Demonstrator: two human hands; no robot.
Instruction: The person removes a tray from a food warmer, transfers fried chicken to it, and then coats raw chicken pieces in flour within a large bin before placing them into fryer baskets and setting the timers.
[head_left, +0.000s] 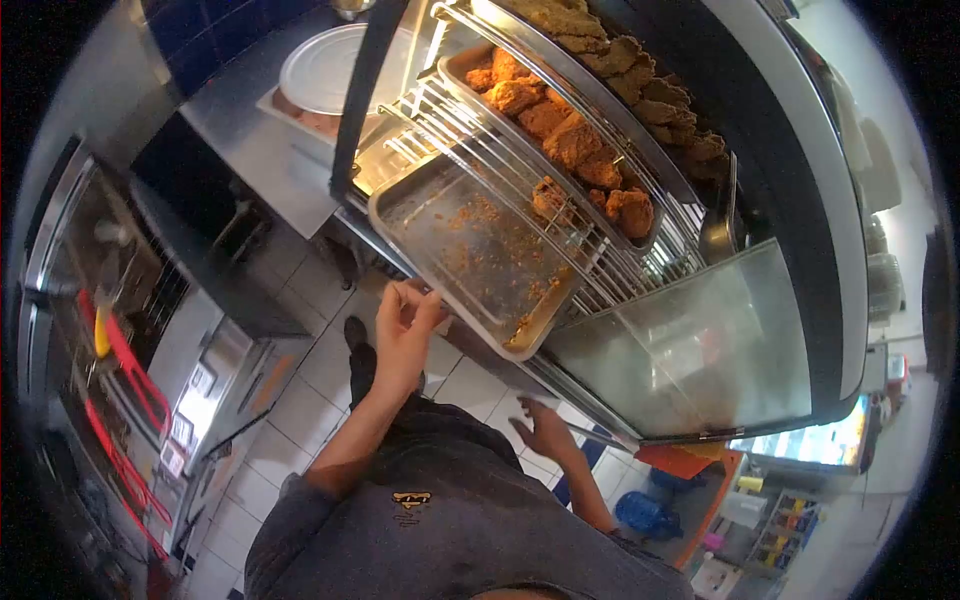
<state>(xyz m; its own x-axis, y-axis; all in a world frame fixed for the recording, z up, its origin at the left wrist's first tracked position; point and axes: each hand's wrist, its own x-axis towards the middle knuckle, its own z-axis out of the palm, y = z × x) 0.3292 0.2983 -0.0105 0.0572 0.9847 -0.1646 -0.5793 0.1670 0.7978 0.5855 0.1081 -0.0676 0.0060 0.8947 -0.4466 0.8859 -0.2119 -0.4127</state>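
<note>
A shallow metal tray (470, 235) with scattered brown crumbs sticks out of the open front of a heated display case (800, 200). One piece of fried chicken (550, 200) sits toward its inner side, partly behind the rack bars. My left hand (403, 330) is at the tray's near edge, thumb and fingers bent together in a pinch on the rim. Lower and to the right, my right hand (548, 432) hangs beside the case front with its fingers apart and nothing in them.
A second tray of fried chicken (575, 140) stands on the wire rack (620, 250), with flat breaded pieces (650, 90) above. A glass panel (700, 350) borders the opening. A round white lid (340, 70) lies on the steel counter (240, 130). Equipment with red handles (130, 360) stands left.
</note>
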